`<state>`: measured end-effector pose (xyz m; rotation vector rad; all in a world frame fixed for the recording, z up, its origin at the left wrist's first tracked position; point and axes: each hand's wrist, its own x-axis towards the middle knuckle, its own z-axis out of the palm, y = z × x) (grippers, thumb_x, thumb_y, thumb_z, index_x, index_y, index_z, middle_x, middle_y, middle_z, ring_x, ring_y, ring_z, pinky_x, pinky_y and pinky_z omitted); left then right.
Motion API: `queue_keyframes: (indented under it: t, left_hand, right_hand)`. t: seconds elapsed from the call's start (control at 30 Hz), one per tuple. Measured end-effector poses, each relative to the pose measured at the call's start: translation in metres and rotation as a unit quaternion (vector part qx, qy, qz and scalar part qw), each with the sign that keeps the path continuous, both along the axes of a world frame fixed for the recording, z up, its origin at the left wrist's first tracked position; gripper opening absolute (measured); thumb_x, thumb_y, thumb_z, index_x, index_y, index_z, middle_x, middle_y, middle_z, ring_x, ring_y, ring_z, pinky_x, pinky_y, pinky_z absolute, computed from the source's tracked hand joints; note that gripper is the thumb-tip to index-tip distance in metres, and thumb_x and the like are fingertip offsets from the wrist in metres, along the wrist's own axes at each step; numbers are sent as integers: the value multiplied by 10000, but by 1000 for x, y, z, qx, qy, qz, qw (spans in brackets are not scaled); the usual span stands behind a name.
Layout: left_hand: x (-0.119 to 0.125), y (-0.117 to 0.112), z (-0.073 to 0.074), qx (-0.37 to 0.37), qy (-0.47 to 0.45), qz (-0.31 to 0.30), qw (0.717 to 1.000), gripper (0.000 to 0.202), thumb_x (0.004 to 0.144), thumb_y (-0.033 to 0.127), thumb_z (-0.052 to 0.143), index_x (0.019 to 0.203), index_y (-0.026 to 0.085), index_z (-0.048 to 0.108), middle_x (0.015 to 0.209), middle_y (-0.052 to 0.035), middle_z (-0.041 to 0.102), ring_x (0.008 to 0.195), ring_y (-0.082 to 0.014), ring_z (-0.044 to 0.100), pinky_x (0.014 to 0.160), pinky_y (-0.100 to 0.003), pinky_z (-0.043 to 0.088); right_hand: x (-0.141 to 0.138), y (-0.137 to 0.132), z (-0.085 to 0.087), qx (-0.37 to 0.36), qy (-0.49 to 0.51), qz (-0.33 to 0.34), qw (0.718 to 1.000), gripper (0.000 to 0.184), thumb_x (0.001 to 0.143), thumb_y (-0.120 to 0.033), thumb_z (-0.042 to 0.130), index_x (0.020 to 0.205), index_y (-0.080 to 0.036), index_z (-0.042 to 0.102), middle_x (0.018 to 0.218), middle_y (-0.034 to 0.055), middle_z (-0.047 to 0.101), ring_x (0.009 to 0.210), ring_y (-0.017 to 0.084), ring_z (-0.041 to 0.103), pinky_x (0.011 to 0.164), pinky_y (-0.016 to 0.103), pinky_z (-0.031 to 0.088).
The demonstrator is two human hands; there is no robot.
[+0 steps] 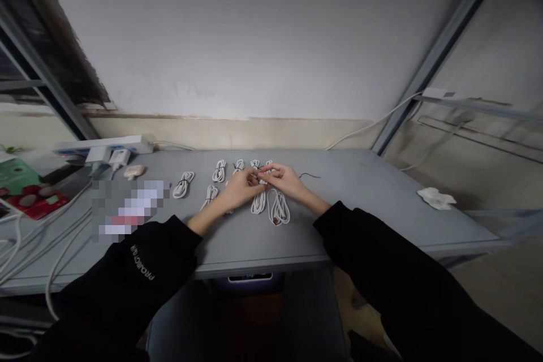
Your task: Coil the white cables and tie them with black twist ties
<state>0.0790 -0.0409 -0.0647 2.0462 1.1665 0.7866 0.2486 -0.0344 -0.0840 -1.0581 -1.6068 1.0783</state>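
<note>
Both hands meet over the middle of a grey table [365,192]. My left hand [240,185] and my right hand [283,179] pinch together on a coiled white cable [259,201], fingertips touching at a thin black tie. The tie's loose end [309,176] trails to the right. Another coiled white cable [278,207] lies just below my right hand. Several more bundled white cables lie in rows behind and to the left, such as one bundle [183,184] and another bundle [219,171].
A white power strip [106,148] with plugged adapters sits at the back left, with loose white cords [38,243] running off the left edge. A crumpled white cloth [436,198] lies at the right. A red and green package [25,189] is far left.
</note>
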Motion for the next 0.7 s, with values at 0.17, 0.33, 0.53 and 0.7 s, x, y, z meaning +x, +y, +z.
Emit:
queue_keyframes:
  t: [0.17,0.33,0.53,0.7]
  left_hand:
    - [-2,-4,5,-2,43,21,999,398,793,240,609,1156,114,506,623,24,586,580,-137,539,573,-278,397]
    - [-4,-4,6,41,88,22,995,360,797,237,579,1130,105,542,627,22,558,602,-142,522,606,-283,381]
    - [-7,-4,5,68,176,20,982,327,831,320,516,1077,125,608,701,-48,629,665,-189,568,615,-300,372]
    - [-8,-4,4,79,230,7,970,301,852,338,482,1027,143,631,773,-85,673,721,-207,596,633,-299,383]
  right_hand:
    - [3,5,-1,26,-16,-35,999,262,831,-443,653,885,-188,625,596,-31,587,541,106,497,554,246,379]
    - [6,13,-7,37,-41,-84,995,163,862,-348,606,863,-186,613,631,-22,586,567,114,531,599,255,402]
    - [10,2,4,84,-270,-191,940,152,884,-326,562,885,-201,649,647,-3,585,606,139,512,566,260,311]
    - [11,-8,11,82,-393,-144,905,237,864,-345,573,681,-199,541,665,17,599,593,135,480,553,286,263]
